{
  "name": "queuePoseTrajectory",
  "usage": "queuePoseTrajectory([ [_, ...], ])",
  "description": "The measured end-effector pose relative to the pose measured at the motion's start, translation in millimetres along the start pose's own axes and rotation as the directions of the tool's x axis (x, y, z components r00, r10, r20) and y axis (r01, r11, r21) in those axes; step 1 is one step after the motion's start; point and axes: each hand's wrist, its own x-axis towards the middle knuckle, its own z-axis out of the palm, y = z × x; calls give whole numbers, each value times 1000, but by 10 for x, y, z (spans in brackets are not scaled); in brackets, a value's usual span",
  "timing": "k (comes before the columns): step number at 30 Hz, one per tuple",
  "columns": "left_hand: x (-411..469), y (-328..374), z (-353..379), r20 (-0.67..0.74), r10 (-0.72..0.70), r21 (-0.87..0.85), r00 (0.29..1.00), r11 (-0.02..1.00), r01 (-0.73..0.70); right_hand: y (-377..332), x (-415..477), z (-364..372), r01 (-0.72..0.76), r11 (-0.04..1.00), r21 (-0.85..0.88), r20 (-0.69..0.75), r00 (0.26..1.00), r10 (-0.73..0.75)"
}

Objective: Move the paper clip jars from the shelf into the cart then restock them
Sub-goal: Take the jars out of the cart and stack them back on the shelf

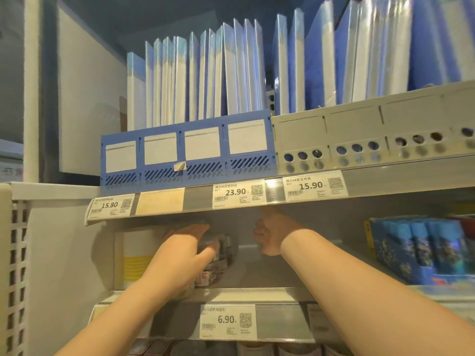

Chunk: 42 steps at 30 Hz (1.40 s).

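A clear paper clip jar [222, 255] with a dark lid stands on the middle shelf [257, 294], showing coloured clips through its wall. My left hand [185, 253] wraps over its top and left side. My right hand [270, 232] is further back in the shelf, to the right of the jar, fingers curled loosely and holding nothing that I can see. Whether it touches the jar is unclear. The cart is not in view.
Blue folders in a blue file rack [185, 152] and a grey rack [359, 134] fill the shelf above. A white and yellow box [136, 258] stands left of the jar, blue packs [421, 247] at right. A white lattice basket [15, 253] is at far left.
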Motion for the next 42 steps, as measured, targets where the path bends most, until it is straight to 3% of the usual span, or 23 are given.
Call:
queuePoseTrajectory([
  [2, -55, 91, -31, -16, -19, 42, 1000, 999, 20, 12, -37, -7, -5, 999, -33, -17, 1000, 4],
  [8, -199, 203, -76, -6, -58, 153, 998, 987, 58, 76, -270, 5, -26, 996, 88, -11, 1000, 27],
  [16, -470, 294, -258, -35, 29, 64, 999, 998, -27, 115, -723, 1, -29, 981, 192, -87, 995, 47],
  [19, -600, 343, -331, -34, 81, 15, 996, 997, -81, 182, -952, 68, 6, 992, 124, -105, 994, 7],
  [23, -818, 445, -425, -53, 166, -43, 985, 985, -168, 359, -1369, 159, 115, 986, -121, -117, 985, -129],
  [26, -1090, 554, -505, -61, 265, -81, 962, 960, -270, 562, -1817, 164, 299, 895, -331, -184, 910, -371],
  [29, -1443, 671, -585, -73, 404, -94, 912, 908, -409, 772, -2439, 108, 407, 642, -650, -158, 754, -637],
  [31, -1704, 768, -629, -106, 478, -109, 872, 866, -488, 924, -2874, 37, 358, 506, -784, -116, 718, -687],
  [35, -2218, 1085, -622, -140, 579, -233, 803, 769, -595, 1177, -3734, -109, 205, 351, -913, -131, 669, -731],
  [42, -3132, 2134, -662, -192, 707, -396, 681, 579, -713, 1513, -5186, -517, -97, 255, -962, -252, 675, -694],
])
